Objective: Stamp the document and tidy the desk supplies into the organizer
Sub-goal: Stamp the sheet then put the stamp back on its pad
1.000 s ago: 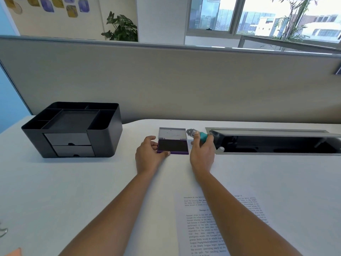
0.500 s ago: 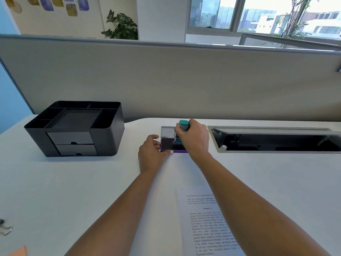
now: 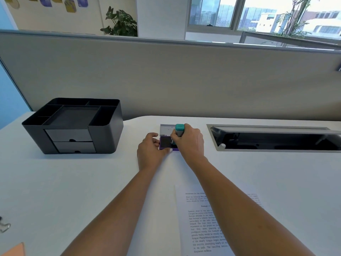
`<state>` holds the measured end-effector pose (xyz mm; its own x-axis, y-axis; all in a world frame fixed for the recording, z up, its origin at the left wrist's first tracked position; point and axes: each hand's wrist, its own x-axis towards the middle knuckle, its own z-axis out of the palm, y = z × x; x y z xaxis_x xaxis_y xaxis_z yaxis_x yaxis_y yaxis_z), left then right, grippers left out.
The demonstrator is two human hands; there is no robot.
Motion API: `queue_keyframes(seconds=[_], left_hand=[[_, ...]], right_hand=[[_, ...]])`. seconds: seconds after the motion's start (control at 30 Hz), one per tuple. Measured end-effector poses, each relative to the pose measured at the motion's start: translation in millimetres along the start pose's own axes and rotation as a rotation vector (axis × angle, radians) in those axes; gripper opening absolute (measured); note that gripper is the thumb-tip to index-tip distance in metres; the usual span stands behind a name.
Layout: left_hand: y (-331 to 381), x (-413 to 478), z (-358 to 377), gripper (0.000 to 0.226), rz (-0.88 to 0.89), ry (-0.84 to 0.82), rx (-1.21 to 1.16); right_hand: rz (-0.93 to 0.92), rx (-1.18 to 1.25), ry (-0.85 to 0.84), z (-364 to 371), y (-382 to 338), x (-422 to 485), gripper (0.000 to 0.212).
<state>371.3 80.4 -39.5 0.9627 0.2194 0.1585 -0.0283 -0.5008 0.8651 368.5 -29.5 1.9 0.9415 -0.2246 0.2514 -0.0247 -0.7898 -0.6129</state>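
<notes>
Teal-capped grey stamp (image 3: 180,129) stands on the purple ink pad (image 3: 165,142), right hand (image 3: 191,142) gripping it, left hand (image 3: 150,151) pinching the pad.

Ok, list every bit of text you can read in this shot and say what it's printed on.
"Directions for the follow": bold top line of the document, rest hidden.
"Passage—1": heading further down the same sheet, faint.
Body paragraphs on the sheet: too small and blurred to quote reliably.
Stamp, ink pad, organizer: no readable text or labels.
</notes>
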Motion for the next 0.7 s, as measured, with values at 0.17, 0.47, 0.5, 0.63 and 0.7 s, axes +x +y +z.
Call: queue_keyframes(seconds=[0.17,0.47,0.5,0.63,0.7], left_hand=[[1.3,-1.2,-0.5,0.064,-0.006,-0.007,0.002],[1.7,-2.7,-1.0,0.062,-0.013,0.003,-0.008],[1.3,-2.8,-0.8,0.062,-0.012,0.003,-0.009],[0.3,-1.6,0.6,0.063,-0.006,-0.006,0.004],[-0.3,-1.1,1.3,0.063,-0.006,-0.004,0.009]], right_hand=[[0.010,-0.090,-0.074,-8.5,-9.8,9.6,0.035],[0.066,-0.115,-0.197,-12.9,-13.6,29.0,0.038],[0.056,-0.110,-0.168,-11.9,-12.8,24.5,0.037],[0.015,-0.096,-0.088,-6.2,-7.8,6.8,0.036],[0.013,-0.096,-0.085,-5.6,-8.3,4.4,0.036]])
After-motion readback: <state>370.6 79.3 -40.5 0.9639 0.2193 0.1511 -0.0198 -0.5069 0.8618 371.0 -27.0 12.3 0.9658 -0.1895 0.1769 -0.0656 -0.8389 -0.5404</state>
